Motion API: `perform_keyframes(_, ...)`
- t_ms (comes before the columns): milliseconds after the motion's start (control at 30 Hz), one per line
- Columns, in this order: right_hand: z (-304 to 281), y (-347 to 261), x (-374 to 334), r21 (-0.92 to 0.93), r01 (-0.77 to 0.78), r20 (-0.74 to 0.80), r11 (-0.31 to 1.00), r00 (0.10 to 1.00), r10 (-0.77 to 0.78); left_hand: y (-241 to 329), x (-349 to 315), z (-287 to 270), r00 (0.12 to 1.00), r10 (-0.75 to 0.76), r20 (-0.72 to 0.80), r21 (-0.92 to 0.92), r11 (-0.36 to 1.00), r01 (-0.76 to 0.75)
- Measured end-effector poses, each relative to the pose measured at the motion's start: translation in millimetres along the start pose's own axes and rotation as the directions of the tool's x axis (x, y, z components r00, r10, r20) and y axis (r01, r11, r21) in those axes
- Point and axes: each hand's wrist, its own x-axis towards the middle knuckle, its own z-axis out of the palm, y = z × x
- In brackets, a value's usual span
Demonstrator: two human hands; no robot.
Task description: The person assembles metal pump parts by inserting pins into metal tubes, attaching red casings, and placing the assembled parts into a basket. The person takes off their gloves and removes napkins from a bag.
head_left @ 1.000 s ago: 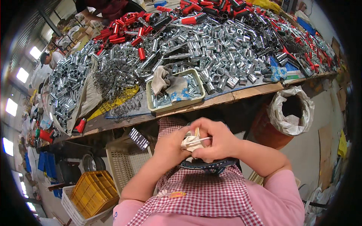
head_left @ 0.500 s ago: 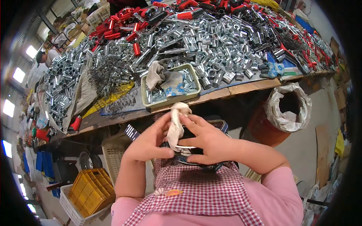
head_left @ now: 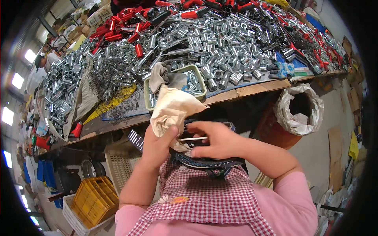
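Note:
A crumpled cream cloth (head_left: 169,112) stands up from my left hand (head_left: 157,143), whose fingers and thumb are closed round its lower part. Its upper end spreads in front of a pale green tray (head_left: 203,94). My right hand (head_left: 220,139) is beside it, fingers curled, at the end of a thin white strip (head_left: 193,139) that runs toward the cloth. Below both hands, a dark pouch-like thing with a blue patterned edge (head_left: 208,163) rests against my checked apron. The tray holds small metal pins, with a grey glove (head_left: 159,74) over its edge.
Heaped on the bench are shiny metal tubes (head_left: 224,43), red-handled parts (head_left: 118,29) and dark wire springs (head_left: 108,80). A blue-and-grey glove (head_left: 281,70) lies near the right edge. A lined red bin (head_left: 279,122) stands right; a yellow crate (head_left: 94,200) is lower left. Another person (head_left: 47,61) is far left.
The cream cloth has opened out and risen toward the tray, lifted by my left hand. My right hand has moved slightly away from it to the right.

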Motion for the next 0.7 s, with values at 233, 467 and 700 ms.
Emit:
perform_keyframes(233, 38, 63, 36, -0.121, 0.352, 0.000, 0.928, 0.935, -0.355, -15, -8, 23, 0.995, 0.086, -0.041, -0.131, 0.987, -0.090)
perform_keyframes(467, 22, 6, 23, -0.473, 0.257, 0.103, 0.843, 0.966, -0.236, 29, -17, 33, 0.715, -0.275, -0.642, -0.432, 0.901, -0.041)
perform_keyframes(700, 32, 18, 12, -0.417, 0.303, 0.108, 0.857, 0.953, -0.284, 24, -35, 12, 0.982, 0.185, 0.041, -0.502, 0.853, -0.139)
